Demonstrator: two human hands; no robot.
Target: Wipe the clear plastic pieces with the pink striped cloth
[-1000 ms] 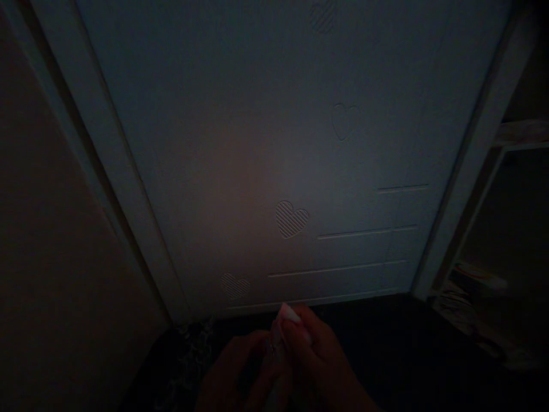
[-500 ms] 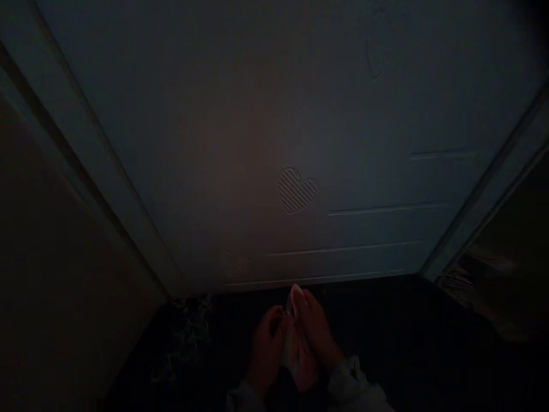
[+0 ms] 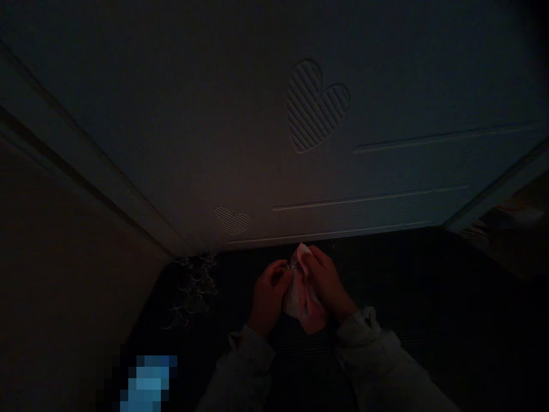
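The cloth [image 3: 302, 303] is pink and whitish, the right sleeve [image 3: 386, 352] greyish, the larger heart [image 3: 315, 109] diagonally striped.

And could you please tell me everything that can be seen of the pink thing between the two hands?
The pink thing looks like thin, soft cloth, pink with paler areas, creased and folded. It hangs roughly upright, its top narrowing to a point and its lower end loose, over a dark surface. The right hand grips its upper right side; the left hand is at its upper left edge, beside a small shiny bit, too dim to identify.
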